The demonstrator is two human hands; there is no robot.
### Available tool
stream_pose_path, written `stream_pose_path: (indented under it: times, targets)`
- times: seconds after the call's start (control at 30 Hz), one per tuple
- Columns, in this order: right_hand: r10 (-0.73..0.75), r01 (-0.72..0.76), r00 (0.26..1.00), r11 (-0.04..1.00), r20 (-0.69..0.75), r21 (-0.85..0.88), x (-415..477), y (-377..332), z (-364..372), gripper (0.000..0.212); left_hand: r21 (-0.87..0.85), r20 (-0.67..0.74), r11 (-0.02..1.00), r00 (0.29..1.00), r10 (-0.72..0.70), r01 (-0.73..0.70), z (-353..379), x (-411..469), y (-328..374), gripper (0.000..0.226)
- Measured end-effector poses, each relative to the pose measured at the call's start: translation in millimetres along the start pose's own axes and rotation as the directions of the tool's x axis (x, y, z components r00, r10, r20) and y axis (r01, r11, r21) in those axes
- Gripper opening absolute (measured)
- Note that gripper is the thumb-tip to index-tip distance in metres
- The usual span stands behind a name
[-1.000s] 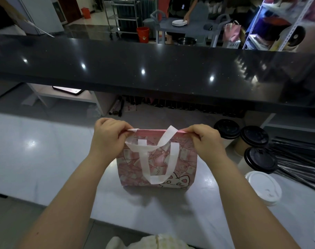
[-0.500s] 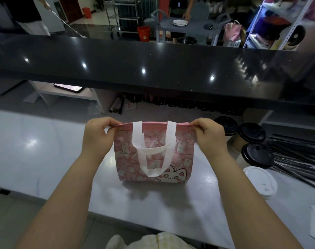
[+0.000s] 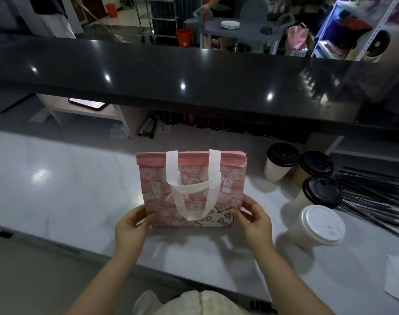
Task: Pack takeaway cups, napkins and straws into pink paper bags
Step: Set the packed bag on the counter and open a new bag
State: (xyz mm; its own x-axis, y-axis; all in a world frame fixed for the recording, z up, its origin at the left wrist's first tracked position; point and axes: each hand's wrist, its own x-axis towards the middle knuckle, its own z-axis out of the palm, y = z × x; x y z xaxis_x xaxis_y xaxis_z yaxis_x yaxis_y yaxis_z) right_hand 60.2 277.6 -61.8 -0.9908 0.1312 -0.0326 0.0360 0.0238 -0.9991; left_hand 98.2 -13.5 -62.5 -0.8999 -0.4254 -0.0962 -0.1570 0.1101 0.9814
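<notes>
The pink bag [image 3: 230, 178] stands upright on the white counter [image 3: 57, 189], its top edge folded flat and its 2 white handles [image 3: 191, 212] hanging down the front over a cartoon cat print. The left hand [image 3: 130, 226] pinches the bag's lower left corner, thumb on the front and fingers curled behind. The right hand [image 3: 254, 221] pinches the lower right corner the same way, thumb resting beside the cat's face. Just right of the bag stand 3 black-lidded cups [image 3: 317, 164] in a close cluster, and a white-lidded cup [image 3: 322, 223] stands nearer the person. A pile of black straws [image 3: 371, 192] lies beyond the cups on the right, and a white paper sheet [image 3: 396, 276] lies at the counter's right edge
</notes>
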Motion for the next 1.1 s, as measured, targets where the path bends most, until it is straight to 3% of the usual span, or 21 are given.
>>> stream_pose_path:
  times: [0.1, 0.23, 0.5, 0.67, 0.83, 0.93, 1.1]
  targets:
    - [0.038, -0.033, 0.999, 0.991, -0.038, 0.127, 0, -6, 9, 0.029, -0.039, -0.045, 0.999, 0.998, -0.034, 0.032, 1, 4, -2, 0.019]
    - [0.030, -0.023, 0.999, 0.987, -0.042, 0.158, 12, -29, 35, 0.024, -0.180, -0.166, 0.984, 0.986, -0.022, -0.009, 1, 11, 19, 0.017]
    - [-0.016, -0.049, 0.965, 0.970, 0.262, 0.238, 39, -88, 143, 0.027, -0.400, -0.546, 0.910, 0.826, -0.140, -0.111, -66, 19, 65, 0.013]
    - [-0.087, -0.070, 0.844, 0.960, 0.529, 0.270, 27, -123, 233, 0.032, -0.423, -0.714, 0.868, 0.686, -0.141, -0.262, -148, 5, 87, 0.010]
    - [-0.171, -0.015, 0.652, 0.971, 0.739, 0.238, -10, -157, 331, 0.049, -0.385, -0.849, 0.832, 0.506, -0.151, -0.399, -244, -21, 103, 0.013]
    - [-0.248, 0.082, 0.582, 0.965, 0.774, 0.247, -46, -182, 397, 0.052, -0.381, -0.884, 0.804, 0.436, -0.170, -0.457, -310, -35, 105, 0.012]
    - [-0.337, 0.117, 0.522, 0.938, 0.783, 0.326, -112, -229, 518, 0.044, -0.324, -0.926, 0.770, 0.351, -0.139, -0.549, -437, -46, 120, 0.012]
